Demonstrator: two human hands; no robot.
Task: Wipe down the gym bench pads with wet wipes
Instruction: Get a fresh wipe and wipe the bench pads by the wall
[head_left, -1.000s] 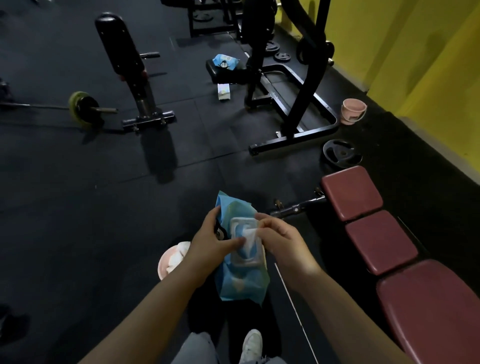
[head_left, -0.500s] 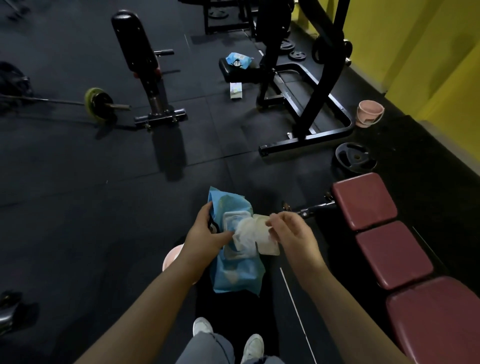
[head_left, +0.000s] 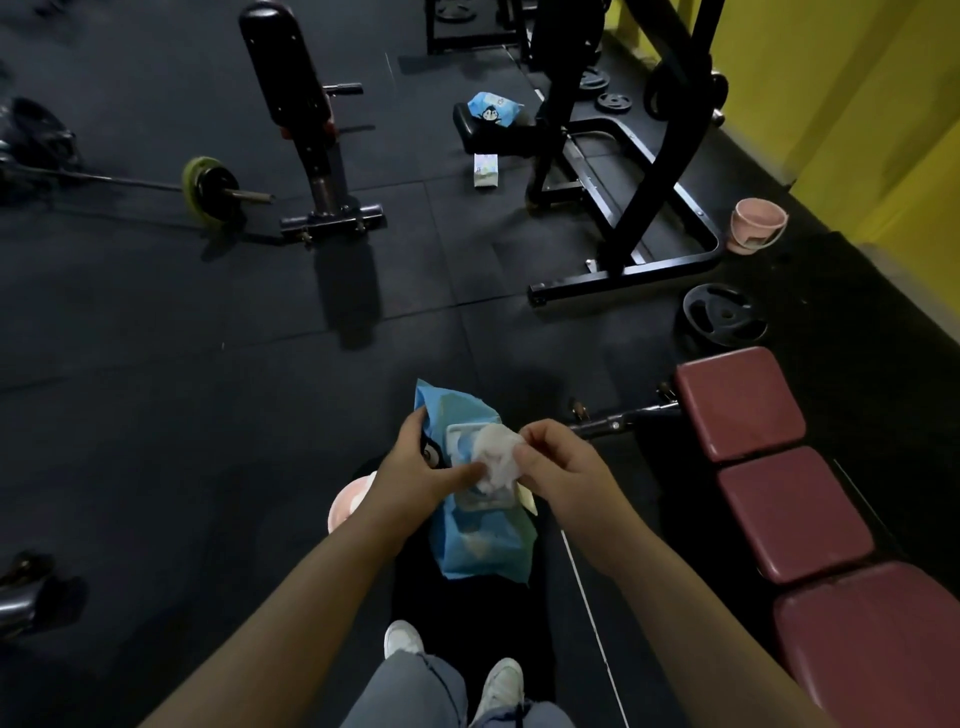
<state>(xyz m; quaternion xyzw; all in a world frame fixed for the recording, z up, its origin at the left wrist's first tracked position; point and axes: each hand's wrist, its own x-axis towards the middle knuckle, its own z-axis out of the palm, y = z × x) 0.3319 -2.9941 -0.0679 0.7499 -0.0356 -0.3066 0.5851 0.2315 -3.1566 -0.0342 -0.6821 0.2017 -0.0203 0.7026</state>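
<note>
Wipes pack: a blue wet-wipes pack (head_left: 478, 525) is held in the air to the left of the maroon bench pads (head_left: 789, 512), above the dark floor.
Left hand: the pack's left side is gripped by the left hand (head_left: 415, 475), fingers curled round its edge, thumb laid toward the lid opening.
Right hand: a crumpled white wipe (head_left: 496, 457) at the pack's opening is pinched by the right hand (head_left: 558, 467), fingertips pressed together on it.
Bench pads: three maroon cushions are seen in a row, apart from both hands.
Pink bowl: a pink bowl (head_left: 348, 501) is partly hidden under the left wrist, left of the pack.
</note>
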